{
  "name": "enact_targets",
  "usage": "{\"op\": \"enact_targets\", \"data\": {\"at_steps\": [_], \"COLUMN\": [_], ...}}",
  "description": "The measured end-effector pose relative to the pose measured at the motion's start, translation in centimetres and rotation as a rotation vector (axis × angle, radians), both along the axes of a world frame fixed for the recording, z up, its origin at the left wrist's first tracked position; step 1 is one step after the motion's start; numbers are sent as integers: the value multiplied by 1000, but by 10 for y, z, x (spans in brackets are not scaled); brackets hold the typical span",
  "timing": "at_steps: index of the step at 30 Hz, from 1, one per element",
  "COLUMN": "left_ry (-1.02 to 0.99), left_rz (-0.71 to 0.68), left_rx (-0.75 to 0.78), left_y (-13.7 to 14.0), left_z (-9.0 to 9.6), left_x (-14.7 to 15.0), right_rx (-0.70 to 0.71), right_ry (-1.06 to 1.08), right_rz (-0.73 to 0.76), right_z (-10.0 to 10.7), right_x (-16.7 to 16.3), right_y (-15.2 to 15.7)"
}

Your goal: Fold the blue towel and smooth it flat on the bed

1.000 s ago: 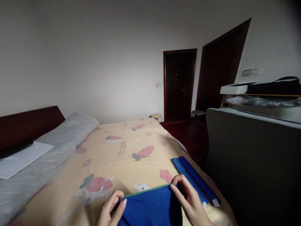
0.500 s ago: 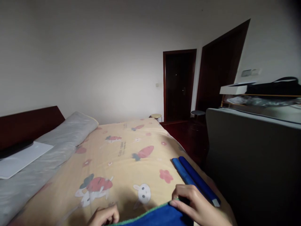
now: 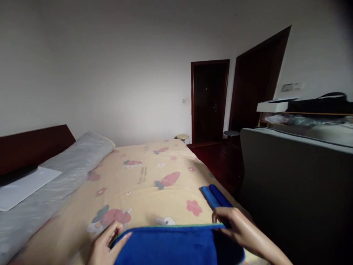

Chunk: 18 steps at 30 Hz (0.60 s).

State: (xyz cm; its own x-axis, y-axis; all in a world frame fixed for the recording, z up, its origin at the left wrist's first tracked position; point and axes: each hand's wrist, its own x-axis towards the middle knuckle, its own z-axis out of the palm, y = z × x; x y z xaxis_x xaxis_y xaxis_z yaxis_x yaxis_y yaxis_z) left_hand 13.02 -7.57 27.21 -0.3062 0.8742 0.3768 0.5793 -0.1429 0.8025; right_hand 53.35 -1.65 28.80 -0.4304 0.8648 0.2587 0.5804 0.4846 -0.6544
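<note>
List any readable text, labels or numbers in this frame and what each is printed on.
No text can be read.
Bedspread: small dark lettering beside the carrot print, too blurred to read.
Blue towel held by left hand and right hand: no lettering visible.

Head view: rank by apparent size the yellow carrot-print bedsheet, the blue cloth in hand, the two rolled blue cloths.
1. Yellow carrot-print bedsheet, far the largest.
2. Blue cloth pinched by left hand and right hand; nearness and cropping make this unsure.
3. Two rolled blue cloths, smallest, partly hidden.
</note>
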Motion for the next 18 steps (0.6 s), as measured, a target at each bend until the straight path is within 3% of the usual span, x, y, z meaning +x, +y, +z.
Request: {"op": "enact_targets", "data": {"at_steps": [5, 9, 13, 18], "left_ry": [155, 370, 563, 599], "left_rz": [103, -14, -174, -206], "left_rx": [204, 219, 141, -135], "left_y": [13, 18, 22, 24], "left_z": [-2, -5, -13, -54], "left_x": [-14, -19, -18, -32], "right_rx": [62, 210, 308, 436], "right_ry": [59, 87, 167, 264], "right_rz": [-152, -283, -388, -494], "right_z": [-4, -9, -14, -22], "right_x": [8, 10, 17, 26], "right_y": [20, 29, 35, 39]}}
